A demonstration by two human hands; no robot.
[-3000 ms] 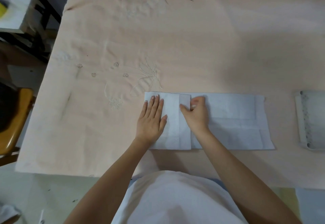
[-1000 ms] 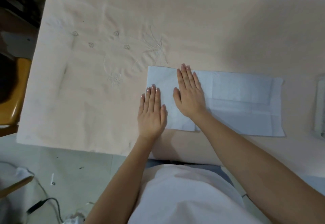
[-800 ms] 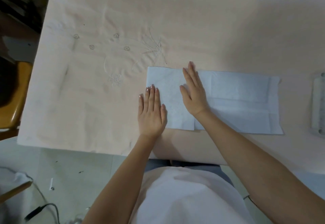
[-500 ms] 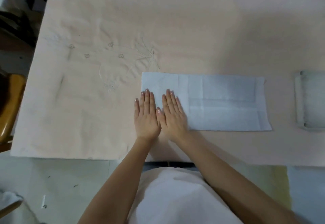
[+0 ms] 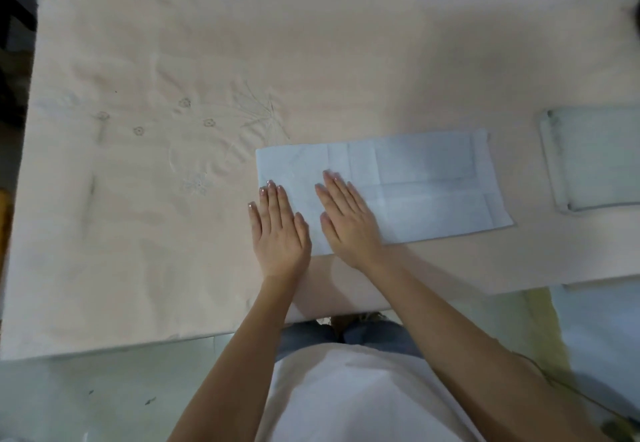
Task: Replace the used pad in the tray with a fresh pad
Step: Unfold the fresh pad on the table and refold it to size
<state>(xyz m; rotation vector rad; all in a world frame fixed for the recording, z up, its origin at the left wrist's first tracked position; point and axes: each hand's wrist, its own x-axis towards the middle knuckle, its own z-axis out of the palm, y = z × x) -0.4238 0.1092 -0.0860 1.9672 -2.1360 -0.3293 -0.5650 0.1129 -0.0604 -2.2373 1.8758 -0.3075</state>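
Pressing: both hands lie flat, fingers straight, on the left end of the pad (image 5: pixel 426 181).
Left grip: left hand (image 5: pixel 280 230) spread open, holding nothing, its fingers over the pad's left edge and its palm on the surface (image 5: pixel 173 233).
Right grip: right hand (image 5: pixel 348 221) open too, palm down on the pad, just beside the left hand.
Pad: pale blue, creased, spread flat near the surface's front edge.
Tray (image 5: pixel 595 161): right of the pad, apart from it, partly out of view.
Surface: covered by a pinkish embroidered cloth.
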